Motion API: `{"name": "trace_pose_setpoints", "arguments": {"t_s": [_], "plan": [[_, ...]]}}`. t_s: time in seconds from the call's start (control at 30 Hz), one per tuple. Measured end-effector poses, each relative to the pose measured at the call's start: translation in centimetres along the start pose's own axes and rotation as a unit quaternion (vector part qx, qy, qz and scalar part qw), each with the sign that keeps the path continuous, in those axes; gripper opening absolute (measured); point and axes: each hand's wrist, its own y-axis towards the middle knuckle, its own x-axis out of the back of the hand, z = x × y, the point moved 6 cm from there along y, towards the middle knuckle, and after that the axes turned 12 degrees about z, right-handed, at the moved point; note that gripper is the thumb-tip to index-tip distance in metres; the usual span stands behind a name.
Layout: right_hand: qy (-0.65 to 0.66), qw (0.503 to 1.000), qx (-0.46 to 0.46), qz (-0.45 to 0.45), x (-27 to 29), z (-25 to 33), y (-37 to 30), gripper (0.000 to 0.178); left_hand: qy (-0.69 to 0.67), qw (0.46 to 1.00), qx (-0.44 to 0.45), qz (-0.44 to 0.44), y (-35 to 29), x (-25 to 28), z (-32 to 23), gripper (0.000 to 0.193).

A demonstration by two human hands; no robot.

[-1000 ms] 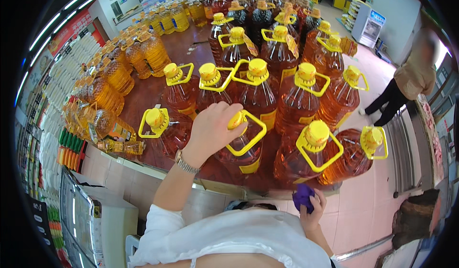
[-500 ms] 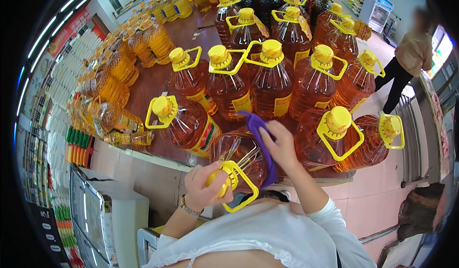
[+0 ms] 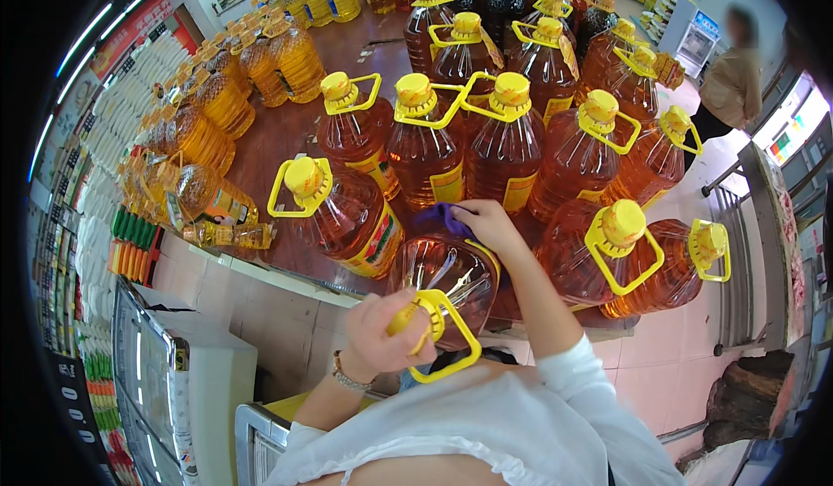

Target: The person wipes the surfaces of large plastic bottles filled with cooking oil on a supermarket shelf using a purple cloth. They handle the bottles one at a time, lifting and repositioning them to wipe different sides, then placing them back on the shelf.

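Observation:
A large clear jug of reddish-amber oil (image 3: 442, 269) stands tilted toward me at the table's near edge. My left hand (image 3: 382, 334) is closed round its yellow cap (image 3: 415, 323), and the yellow loop handle (image 3: 468, 338) sticks out to the right of the fingers. Against the far side of the same jug, my right hand (image 3: 488, 226) pinches a purple cloth (image 3: 442, 217). Part of the cloth is hidden behind the jug and fingers. Close on the left is another oil jug (image 3: 347, 226); on the right stands a further one (image 3: 581, 256).
Several more amber jugs (image 3: 503, 147) crowd behind on the dark red tabletop (image 3: 278, 156). Paler oil bottles (image 3: 204, 121) line its left side. A white cabinet (image 3: 217, 382) stands at lower left. Beyond the right side is a person in a tan top (image 3: 731, 87).
My right hand has moved the purple cloth from the jug's right side up and left to its far side. My left hand still grips the cap. The view has shifted slightly.

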Motion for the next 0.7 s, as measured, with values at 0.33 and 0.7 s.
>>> {"name": "trace_pose_setpoints", "arguments": {"t_s": [0.33,0.7], "plan": [[-0.036,0.905,0.161,-0.393,-4.5,1.6,-18.2,0.024,-0.05,0.993,0.089,0.054,9.8,-3.8,4.8,0.02],[-0.762,0.57,0.229,-0.202,-12.2,4.7,-7.5,0.037,-0.027,0.964,0.029,0.261,15.7,-7.8,6.6,0.016]]}}
